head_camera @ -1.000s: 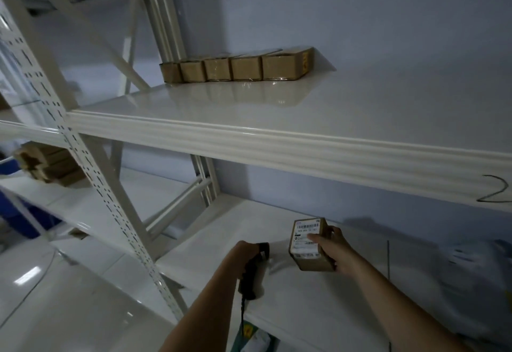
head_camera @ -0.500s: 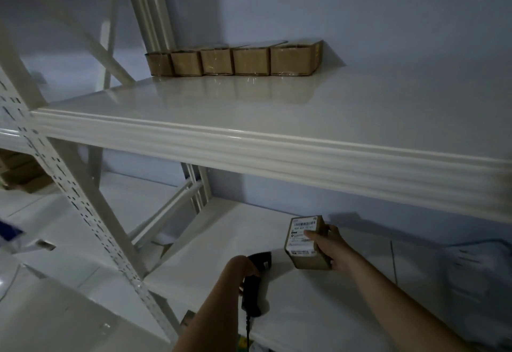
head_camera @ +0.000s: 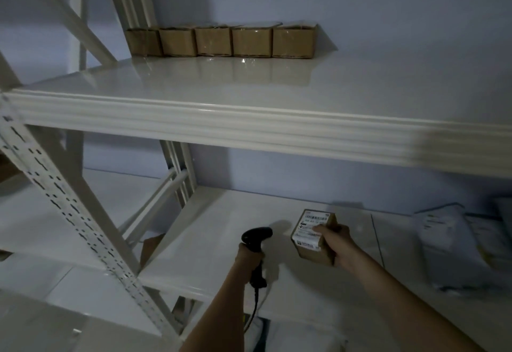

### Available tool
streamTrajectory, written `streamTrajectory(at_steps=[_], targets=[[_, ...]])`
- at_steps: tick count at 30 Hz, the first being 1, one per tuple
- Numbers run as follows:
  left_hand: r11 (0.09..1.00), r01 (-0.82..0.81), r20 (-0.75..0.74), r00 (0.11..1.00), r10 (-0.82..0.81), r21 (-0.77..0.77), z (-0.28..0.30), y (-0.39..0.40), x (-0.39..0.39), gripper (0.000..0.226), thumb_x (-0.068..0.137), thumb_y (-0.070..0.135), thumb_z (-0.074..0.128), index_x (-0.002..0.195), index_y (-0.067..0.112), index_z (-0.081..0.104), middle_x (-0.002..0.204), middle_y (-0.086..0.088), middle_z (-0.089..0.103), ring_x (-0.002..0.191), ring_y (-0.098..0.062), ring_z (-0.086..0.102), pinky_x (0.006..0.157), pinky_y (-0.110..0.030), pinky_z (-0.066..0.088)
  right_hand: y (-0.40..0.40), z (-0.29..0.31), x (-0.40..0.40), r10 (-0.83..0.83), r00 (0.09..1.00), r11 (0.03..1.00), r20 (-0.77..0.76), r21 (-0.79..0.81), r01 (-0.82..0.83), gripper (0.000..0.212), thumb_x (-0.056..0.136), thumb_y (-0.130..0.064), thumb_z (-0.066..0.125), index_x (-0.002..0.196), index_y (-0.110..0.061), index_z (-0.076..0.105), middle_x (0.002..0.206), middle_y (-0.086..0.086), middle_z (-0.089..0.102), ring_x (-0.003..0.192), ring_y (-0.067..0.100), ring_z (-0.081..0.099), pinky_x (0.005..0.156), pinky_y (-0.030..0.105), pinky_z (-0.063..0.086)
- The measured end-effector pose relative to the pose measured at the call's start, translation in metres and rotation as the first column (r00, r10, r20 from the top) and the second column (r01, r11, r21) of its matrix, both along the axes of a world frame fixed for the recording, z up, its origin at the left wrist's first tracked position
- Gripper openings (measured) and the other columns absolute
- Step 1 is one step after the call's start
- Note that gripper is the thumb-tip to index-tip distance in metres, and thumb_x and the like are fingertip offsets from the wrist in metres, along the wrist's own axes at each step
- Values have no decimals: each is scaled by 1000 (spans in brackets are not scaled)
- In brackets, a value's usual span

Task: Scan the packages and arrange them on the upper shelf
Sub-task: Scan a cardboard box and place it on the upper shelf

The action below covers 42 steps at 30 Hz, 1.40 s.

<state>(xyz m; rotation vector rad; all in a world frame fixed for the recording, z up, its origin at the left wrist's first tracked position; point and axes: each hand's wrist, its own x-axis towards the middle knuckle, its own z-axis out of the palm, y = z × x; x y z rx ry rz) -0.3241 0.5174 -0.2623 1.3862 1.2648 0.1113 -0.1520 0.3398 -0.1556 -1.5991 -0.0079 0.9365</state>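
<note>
Since a second earlier, the scanner (head_camera: 256, 236) had swung upright in the left hand (head_camera: 249, 254), fingers wrapped round its grip, head turned toward the package (head_camera: 314, 236). That small box stayed pinched in the right hand (head_camera: 333, 243) above the lower shelf (head_camera: 221, 241), label facing left. Five boxes (head_camera: 221, 40) lined the upper shelf (head_camera: 249, 119). A thumb lying over the label risked blocking the scan; dim light added to the risk.

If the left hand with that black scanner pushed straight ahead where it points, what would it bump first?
Probably the labelled box in the right hand; the scanner in the left hand faces it, though depth is unclear.
</note>
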Motion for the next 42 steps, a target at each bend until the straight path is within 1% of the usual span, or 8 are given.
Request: streamTrajectory(at_steps=[3, 9, 12, 17, 19, 24, 29, 42], targets=[[999, -32, 145, 989, 37, -38, 89, -31, -25, 19, 87, 1, 64, 104, 8, 58, 87, -14, 63, 81, -29, 61, 74, -36, 49, -6, 2, -15, -65, 998, 998, -15, 5, 65, 72, 72, -26, 89, 130, -9, 50, 111, 14, 72, 88, 27, 75, 63, 43, 62], [958, 16, 348, 933, 88, -286, 123, -47, -45, 15, 86, 1, 65, 99, 4, 59, 78, -16, 57, 69, -33, 61, 63, -40, 52, -21, 13, -39, -22, 1000, 999, -11, 42, 23, 86, 62, -23, 94, 133, -15, 47, 109, 11, 73, 87, 29, 75, 63, 46, 60], [963, 84, 383, 923, 22, -257, 139, -56, -47, 10, 86, 5, 63, 95, 4, 57, 74, -14, 56, 62, -27, 57, 58, -35, 48, -34, 26, -46, -15, 1000, 996, 9, 93, 14, 74, 78, -10, 84, 127, -26, 31, 108, 7, 66, 86, 24, 69, 67, 41, 58], [996, 34, 328, 945, -5, -81, 177, -74, -44, 15, 86, 17, 66, 87, 8, 54, 60, -8, 50, 49, -21, 47, 51, -27, 38, -41, 5, -16, -3, 983, 1000, 183, 10, 1, 89, 31, -69, 93, 100, -71, 37, 123, -1, 65, 112, 27, 64, 87, 54, 58], [1000, 15, 293, 956, -15, 1, 191, -82, -43, 18, 85, 21, 68, 84, 7, 57, 59, -8, 50, 49, -21, 47, 51, -28, 37, -47, 13, -18, 5, 972, 999, 236, -49, 7, 90, 39, -73, 89, 113, -66, 37, 130, 6, 58, 109, 29, 63, 89, 52, 58], [979, 124, 205, 966, -156, 162, 233, -96, -36, 23, 85, 26, 67, 77, 5, 60, 58, -8, 52, 47, -21, 49, 49, -25, 38, -80, 82, -55, 4, 956, 999, 295, -52, 11, 77, 83, -43, 74, 142, -33, 26, 140, 18, 40, 109, 33, 49, 87, 38, 50], [922, 154, 122, 970, -209, 355, 281, -100, -26, 22, 77, 25, 65, 68, 5, 61, 56, -8, 52, 43, -21, 45, 47, -25, 38, -83, 100, -44, -32, 990, 996, 140, 85, 20, 69, 58, -39, 76, 117, -36, 40, 132, 15, 50, 108, 34, 59, 63, 55, 60], [881, 227, 217, 916, -338, 415, 300, -102, -27, 18, 79, 20, 66, 74, 3, 64, 54, -8, 54, 42, -20, 47, 46, -27, 40, -76, 123, -55, 25, 824, 998, 566, 37, -56, 64, 75, -23, 86, 114, -30, 36, 119, 8, 30, 86, 8, 45, 54, 15, 43]])
